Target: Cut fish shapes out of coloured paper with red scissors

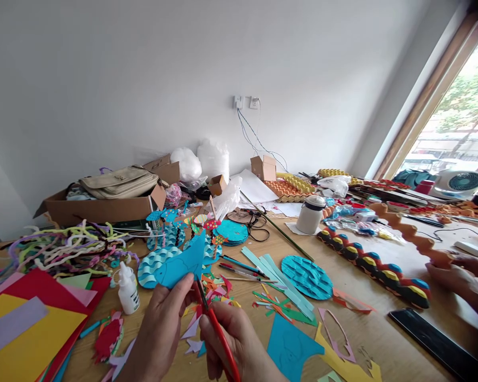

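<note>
My left hand [161,318] pinches a blue piece of paper [179,268] that has a fish shape drawn on it in pencil. My right hand [235,337] is closed around the handles of red-handled scissors [220,331]. The dark blades touch the lower right edge of the blue paper, close to my left fingertips. Below the hands lie colourful paper scraps [219,286]. Another blue sheet [290,347] with a drawn outline rests to the right of my right hand.
A white glue bottle [128,289] stands left of my left hand. Coloured sheets [35,323] lie at the left, a black phone [432,339] at the right. Another person's hands [462,276] hold an orange carton strip [412,233]. A white jar [310,216] stands farther back.
</note>
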The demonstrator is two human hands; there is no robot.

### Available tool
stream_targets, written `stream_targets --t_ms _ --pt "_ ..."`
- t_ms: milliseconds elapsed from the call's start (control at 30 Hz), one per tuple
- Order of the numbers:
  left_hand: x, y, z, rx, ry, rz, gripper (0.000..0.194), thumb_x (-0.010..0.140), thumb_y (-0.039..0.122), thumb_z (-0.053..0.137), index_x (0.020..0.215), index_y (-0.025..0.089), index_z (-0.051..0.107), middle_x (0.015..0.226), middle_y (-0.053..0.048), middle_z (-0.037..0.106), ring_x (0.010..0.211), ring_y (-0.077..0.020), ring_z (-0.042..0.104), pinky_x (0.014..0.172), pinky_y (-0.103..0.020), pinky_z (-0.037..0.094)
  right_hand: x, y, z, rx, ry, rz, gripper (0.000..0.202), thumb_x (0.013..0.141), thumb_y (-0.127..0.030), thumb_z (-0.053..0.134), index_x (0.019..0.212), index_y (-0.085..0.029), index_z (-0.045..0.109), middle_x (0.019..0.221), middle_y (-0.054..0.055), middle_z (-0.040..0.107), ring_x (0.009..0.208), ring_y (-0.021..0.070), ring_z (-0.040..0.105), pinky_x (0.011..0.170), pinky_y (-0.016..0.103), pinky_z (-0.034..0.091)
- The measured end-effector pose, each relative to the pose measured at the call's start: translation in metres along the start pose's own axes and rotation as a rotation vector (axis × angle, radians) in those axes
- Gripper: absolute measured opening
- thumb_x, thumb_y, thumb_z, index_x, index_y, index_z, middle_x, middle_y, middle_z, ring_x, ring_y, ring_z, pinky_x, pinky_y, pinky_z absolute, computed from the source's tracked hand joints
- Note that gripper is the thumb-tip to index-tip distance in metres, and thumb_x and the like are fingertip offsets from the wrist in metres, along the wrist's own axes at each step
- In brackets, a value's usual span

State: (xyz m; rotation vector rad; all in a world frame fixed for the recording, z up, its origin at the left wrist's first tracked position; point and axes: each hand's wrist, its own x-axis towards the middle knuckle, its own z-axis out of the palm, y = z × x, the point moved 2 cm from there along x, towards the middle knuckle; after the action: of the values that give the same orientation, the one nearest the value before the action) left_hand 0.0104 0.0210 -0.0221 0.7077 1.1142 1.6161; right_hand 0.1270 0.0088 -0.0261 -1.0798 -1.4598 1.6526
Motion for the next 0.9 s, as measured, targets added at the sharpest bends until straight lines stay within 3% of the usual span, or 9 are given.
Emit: stream_targets --t_ms 167,567,900 --pt "-0.001 0.004 0.003 0.012 -0.094 0.029 0.016 0.071 0.031 0.066 0.068 0.016 0.067 0.069 -0.001 0.069 0.072 -0.0199 0.065 0.067 -0.03 0.051 0.0 0.001 0.0 -0.017 -0.008 -0.001 0.056 0.065 -0.073 0.045 0.061 -0.018 0.041 0.037 -0.008 0.037 0.031 0.0049 0.037 0.031 0.014 0.025" --pt "0.003 0.007 0.003 0.07 -0.178 0.043 0.017 0.074 0.029 0.062 0.062 0.018 0.063 0.062 0.002 0.064 0.064 -0.0155 0.057 0.063 -0.026 0.047 0.002 0.002 -0.003 -0.067 -0.017 0.024 0.049 0.067 -0.067 0.048 0.06 -0.019 0.041 0.036 -0.008 0.038 0.029 0.005 0.036 0.029 0.013 0.022" --pt "0.004 0.017 0.004 0.029 -0.105 0.002 0.016 0.063 0.031 0.071 0.059 0.018 0.064 0.059 0.003 0.063 0.062 -0.0144 0.057 0.063 -0.024 0.05 0.004 0.002 -0.003 -0.126 -0.012 0.067 0.042 0.068 -0.06 0.049 0.059 -0.02 0.04 0.038 -0.008 0.035 0.03 0.0068 0.04 0.03 0.015 0.027"
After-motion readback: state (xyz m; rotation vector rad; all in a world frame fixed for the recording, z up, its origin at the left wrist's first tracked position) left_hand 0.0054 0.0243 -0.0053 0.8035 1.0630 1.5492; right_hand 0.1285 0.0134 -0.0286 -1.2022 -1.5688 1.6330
